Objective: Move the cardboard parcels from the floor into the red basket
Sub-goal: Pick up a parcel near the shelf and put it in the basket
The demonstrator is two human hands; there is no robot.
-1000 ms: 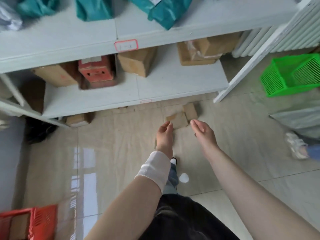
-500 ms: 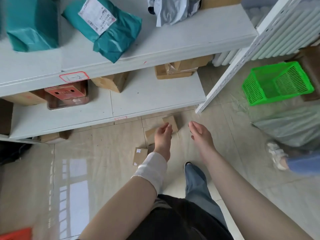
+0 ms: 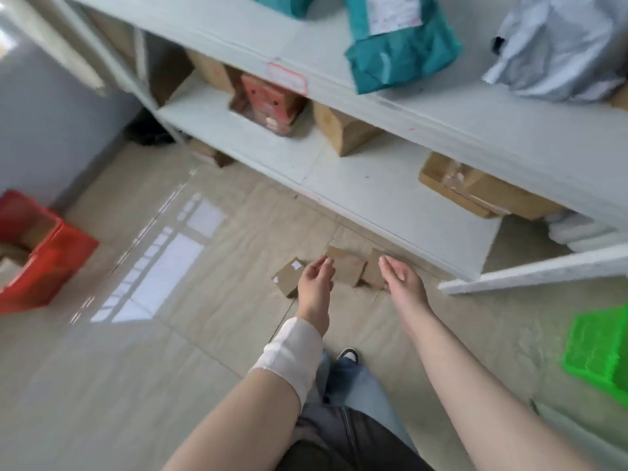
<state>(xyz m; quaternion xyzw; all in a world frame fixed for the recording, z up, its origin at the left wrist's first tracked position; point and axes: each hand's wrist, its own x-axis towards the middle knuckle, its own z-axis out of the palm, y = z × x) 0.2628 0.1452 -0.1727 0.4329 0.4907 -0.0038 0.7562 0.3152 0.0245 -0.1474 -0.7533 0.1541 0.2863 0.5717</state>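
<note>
Hovering over three cardboard parcels (image 3: pixel 348 271) on the floor (image 3: pixel 204 334) by the shelf (image 3: pixel 373 185), left hand (image 3: pixel 316 283) and right hand (image 3: pixel 404 280) are loose-open, holding nothing, partly hiding two parcels. Red basket (image 3: pixel 44 253) sits far left, cut off, blurry.

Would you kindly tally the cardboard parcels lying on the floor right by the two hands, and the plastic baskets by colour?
Cardboard parcels: 3
Red basket: 1
Green basket: 1
Total: 5
</note>
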